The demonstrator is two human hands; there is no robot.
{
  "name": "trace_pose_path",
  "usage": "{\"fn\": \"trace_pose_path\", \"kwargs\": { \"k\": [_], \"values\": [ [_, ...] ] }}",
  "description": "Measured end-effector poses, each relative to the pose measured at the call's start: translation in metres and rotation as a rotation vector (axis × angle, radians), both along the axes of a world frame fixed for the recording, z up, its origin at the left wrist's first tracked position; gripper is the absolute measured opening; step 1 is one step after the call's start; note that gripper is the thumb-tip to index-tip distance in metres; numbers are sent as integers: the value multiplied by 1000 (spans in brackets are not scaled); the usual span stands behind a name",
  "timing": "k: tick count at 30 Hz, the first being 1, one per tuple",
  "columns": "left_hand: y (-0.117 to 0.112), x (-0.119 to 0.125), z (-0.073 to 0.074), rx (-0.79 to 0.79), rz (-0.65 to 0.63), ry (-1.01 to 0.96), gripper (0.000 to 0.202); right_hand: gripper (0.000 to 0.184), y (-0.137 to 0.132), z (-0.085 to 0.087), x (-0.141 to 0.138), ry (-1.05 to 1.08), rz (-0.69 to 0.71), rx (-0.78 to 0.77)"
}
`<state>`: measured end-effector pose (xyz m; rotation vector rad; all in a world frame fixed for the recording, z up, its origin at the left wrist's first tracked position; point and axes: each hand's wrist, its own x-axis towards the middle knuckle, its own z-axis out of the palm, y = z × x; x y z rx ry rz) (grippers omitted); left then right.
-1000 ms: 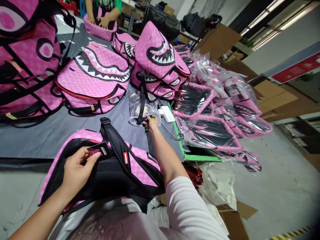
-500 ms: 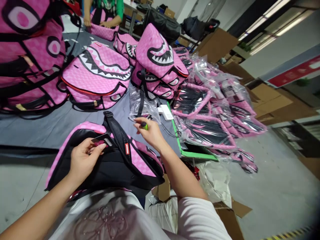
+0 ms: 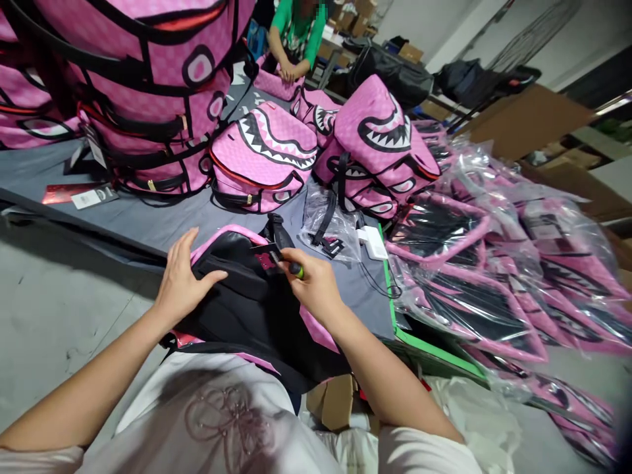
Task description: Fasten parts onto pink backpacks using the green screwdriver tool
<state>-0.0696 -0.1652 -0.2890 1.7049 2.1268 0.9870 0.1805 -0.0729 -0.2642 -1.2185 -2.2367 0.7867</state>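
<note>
Pink backpack (image 3: 257, 316) lies back-up over the desk (image 3: 162, 224) edge. My left hand (image 3: 185, 283) presses its black padding, fingers spread. My right hand (image 3: 316, 289) fingers pinch a green-tipped tool (image 3: 296, 270) at the hang tag (image 3: 266, 258). Best with fabric taut, tool steady.

A pile of pink backpacks (image 3: 148, 85) stands on the left part of the grey table (image 3: 148, 224), and two shark-mouth backpacks (image 3: 266, 158) lie in its middle. A clear bag (image 3: 330, 230) with black straps and a white box (image 3: 372, 242) lie near its right edge. Beyond this edge, plastic-wrapped backpacks (image 3: 469, 263) are heaped. A person in green (image 3: 296, 29) works at its far end.
</note>
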Motion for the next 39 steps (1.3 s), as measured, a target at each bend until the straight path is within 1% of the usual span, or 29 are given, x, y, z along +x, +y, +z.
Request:
{"fn": "trace_pose_path", "kwargs": {
  "k": [1, 2, 3, 5, 8, 9, 11, 13, 14, 15, 17, 19, 21, 24, 27, 32, 36, 39],
  "values": [
    [-1, -7, -7, -87, -21, 39, 94, 30, 1, 0, -6, -58, 27, -6],
    [-3, -13, -14, -168, -47, 61, 99, 37, 2, 1, -14, -125, 57, -13],
    [-4, -16, -20, -227, -66, 74, 99, 42, 3, 3, -21, -198, 80, -22],
    [-6, -17, -29, -264, -70, 91, 92, 45, 7, 9, -34, -332, 100, -39],
    [-9, -16, -35, -205, -71, 99, 83, 44, 13, 17, -47, -439, 92, -24],
    [-9, -16, -36, -185, -83, 95, 82, 42, 15, 17, -51, -464, 119, -29],
    [-11, -16, -38, -158, -91, 90, 80, 37, 19, 13, -59, -523, 251, -82],
    [-11, -16, -41, -140, -68, 96, 78, 32, 20, 5, -67, -587, 411, -163],
    [-11, -15, -43, -130, -52, 102, 77, 31, 20, 2, -72, -619, 459, -181],
    [-11, -15, -45, -121, -37, 107, 76, 31, 18, -2, -76, -653, 475, -173],
    [-10, -14, -49, -101, -23, 118, 75, 31, 13, -6, -83, -725, 464, -93],
    [-9, -13, -53, -85, -21, 134, 75, 32, 7, -8, -87, -789, 454, -4],
    [-9, -13, -55, -78, -18, 155, 75, 34, 4, -8, -89, -829, 467, 25],
    [-9, -14, -56, -73, -13, 180, 76, 36, 6, -8, -91, -850, 513, -6],
    [-10, -16, -55, -54, -23, 193, 76, 36, 11, -5, -90, -828, 565, -11],
    [-14, -21, -57, -23, -35, 204, 77, 41, 15, 0, -90, -618, 564, 8],
    [-14, -22, -61, -27, -38, 212, 76, 39, 17, -5, -95, -505, 581, 4],
    [-13, -23, -62, -35, -41, 208, 76, 35, 18, -10, -104, -456, 537, 46]
  ]
}}
